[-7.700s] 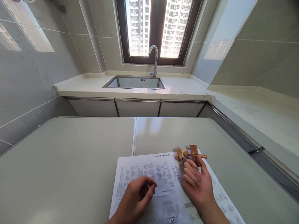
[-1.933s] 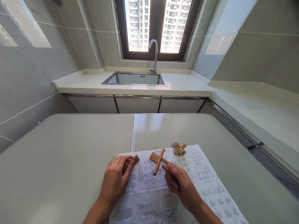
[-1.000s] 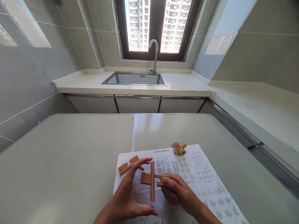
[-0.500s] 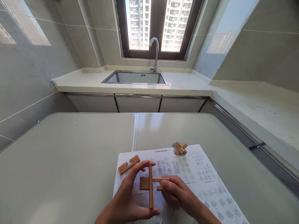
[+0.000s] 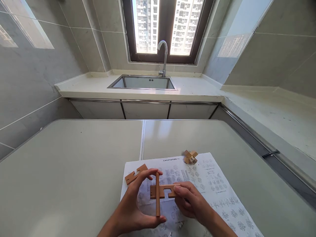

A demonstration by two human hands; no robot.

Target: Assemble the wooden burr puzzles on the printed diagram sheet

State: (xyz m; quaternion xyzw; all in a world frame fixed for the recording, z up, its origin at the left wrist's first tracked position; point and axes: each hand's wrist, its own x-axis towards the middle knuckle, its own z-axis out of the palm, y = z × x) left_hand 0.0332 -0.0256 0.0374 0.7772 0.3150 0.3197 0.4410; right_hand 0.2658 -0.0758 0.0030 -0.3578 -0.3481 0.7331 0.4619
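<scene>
Both hands hold a wooden cross of two notched flat pieces point(image 5: 160, 192) above a printed instruction sheet point(image 5: 212, 184). My left hand point(image 5: 134, 210) pinches the upright piece between forefinger at its top and thumb at its bottom. My right hand point(image 5: 191, 204) grips the right end of the horizontal notched piece. A third notched wooden piece point(image 5: 135, 173) lies on the sheet's upper left corner. A small assembled wooden puzzle point(image 5: 190, 157) rests on the sheet's far edge.
The sheet lies on a pale grey table point(image 5: 74, 164) with a seam down its middle. Beyond it a counter holds a steel sink point(image 5: 142, 83) and tap point(image 5: 163, 57) under a window. A second counter point(image 5: 271, 118) runs along the right.
My left hand let go of the third piece, leaving it on the sheet, and came over to pinch the upright piece. The cross moved nearer to me and turned upright.
</scene>
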